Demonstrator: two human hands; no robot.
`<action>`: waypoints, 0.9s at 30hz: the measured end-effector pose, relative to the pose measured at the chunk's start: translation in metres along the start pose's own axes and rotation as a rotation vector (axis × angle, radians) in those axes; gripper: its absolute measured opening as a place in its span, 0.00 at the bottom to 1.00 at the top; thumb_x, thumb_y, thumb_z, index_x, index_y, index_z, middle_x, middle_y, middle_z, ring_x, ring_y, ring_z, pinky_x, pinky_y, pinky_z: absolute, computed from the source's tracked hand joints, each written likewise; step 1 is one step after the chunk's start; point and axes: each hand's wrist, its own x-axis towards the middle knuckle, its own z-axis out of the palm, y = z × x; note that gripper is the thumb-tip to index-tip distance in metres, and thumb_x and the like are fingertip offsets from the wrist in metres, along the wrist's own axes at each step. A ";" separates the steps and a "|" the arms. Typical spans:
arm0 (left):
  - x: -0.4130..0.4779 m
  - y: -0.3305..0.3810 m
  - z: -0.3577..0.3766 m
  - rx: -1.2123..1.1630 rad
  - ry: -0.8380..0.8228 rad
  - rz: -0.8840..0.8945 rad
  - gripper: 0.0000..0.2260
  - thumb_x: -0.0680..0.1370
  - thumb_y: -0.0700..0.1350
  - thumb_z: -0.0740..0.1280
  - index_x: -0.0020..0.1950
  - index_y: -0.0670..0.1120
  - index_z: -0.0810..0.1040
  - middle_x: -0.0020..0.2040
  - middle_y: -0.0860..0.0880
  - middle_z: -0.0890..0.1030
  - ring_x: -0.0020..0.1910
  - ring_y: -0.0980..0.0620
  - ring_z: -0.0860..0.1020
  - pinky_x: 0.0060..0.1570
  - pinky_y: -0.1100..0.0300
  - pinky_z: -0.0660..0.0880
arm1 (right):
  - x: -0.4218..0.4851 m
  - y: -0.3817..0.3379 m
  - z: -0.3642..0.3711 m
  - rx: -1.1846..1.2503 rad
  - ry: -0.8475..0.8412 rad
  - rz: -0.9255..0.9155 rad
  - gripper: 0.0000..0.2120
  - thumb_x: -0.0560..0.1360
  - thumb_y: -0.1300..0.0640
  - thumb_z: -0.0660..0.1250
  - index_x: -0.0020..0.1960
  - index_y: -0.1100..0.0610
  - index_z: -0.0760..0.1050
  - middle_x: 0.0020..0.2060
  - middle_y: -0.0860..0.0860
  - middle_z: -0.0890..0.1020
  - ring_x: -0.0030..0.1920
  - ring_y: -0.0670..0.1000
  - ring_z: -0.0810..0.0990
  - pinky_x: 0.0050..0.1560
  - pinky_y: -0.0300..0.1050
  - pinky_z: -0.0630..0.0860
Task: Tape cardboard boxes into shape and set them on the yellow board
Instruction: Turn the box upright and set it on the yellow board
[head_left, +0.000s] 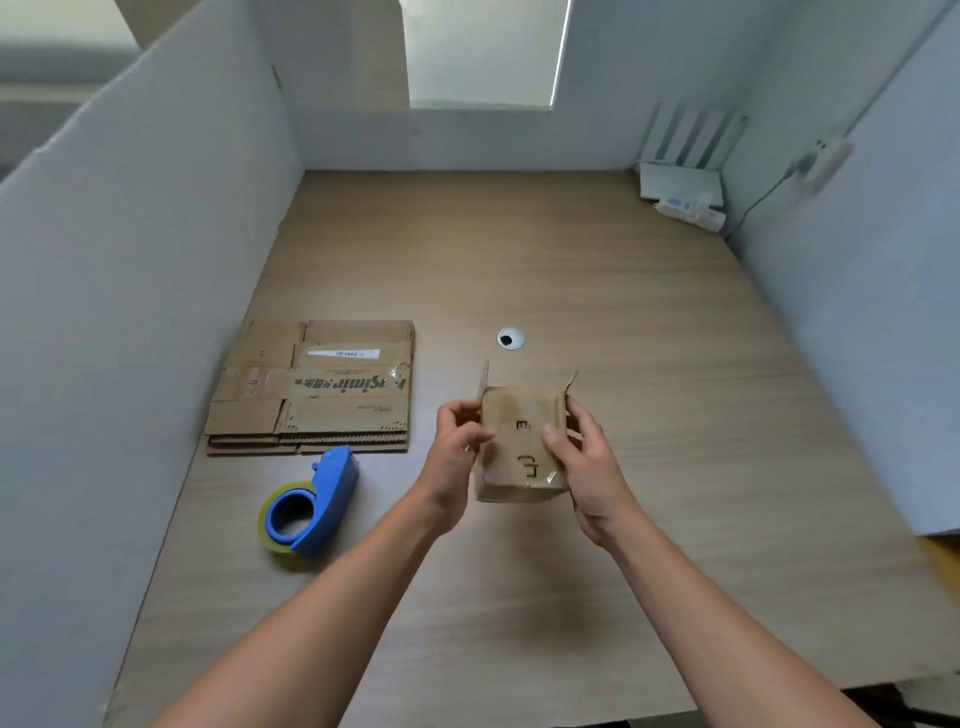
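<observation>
Box (519, 447) mid-desk (571, 260), held between both hands. Long axis runs away from the person, and two loose flaps stick up at the far end. Left hand (457, 441) pinches the left edge. Right hand (587, 462) grips the right side, thumb on top. Flat cardboard (317, 384) and tape dispenser (311, 504) lie to the left, apart from the box. A sliver of yellow board (943, 564) shows at the right edge.

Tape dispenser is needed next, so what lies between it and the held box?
Head view: only the left hand gripping the box, over bare tabletop.
</observation>
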 end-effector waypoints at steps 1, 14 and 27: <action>-0.001 0.001 0.007 -0.029 0.034 -0.009 0.25 0.68 0.48 0.71 0.63 0.48 0.69 0.61 0.47 0.76 0.62 0.50 0.76 0.68 0.50 0.72 | -0.003 -0.002 -0.008 -0.052 -0.008 -0.028 0.33 0.71 0.50 0.72 0.74 0.43 0.67 0.66 0.54 0.75 0.63 0.50 0.79 0.58 0.52 0.81; -0.012 -0.028 0.134 0.316 0.200 0.043 0.20 0.83 0.37 0.56 0.67 0.58 0.74 0.61 0.48 0.78 0.54 0.48 0.80 0.54 0.46 0.81 | -0.011 -0.014 -0.143 -0.001 0.132 0.017 0.28 0.81 0.61 0.64 0.73 0.36 0.62 0.62 0.41 0.74 0.61 0.47 0.78 0.63 0.56 0.78; -0.011 -0.091 0.088 0.794 -0.082 -0.153 0.26 0.74 0.44 0.77 0.69 0.55 0.73 0.66 0.52 0.71 0.63 0.50 0.74 0.59 0.46 0.80 | -0.056 0.056 -0.159 -0.296 0.271 0.089 0.13 0.77 0.55 0.72 0.60 0.50 0.77 0.56 0.44 0.80 0.62 0.48 0.78 0.62 0.44 0.75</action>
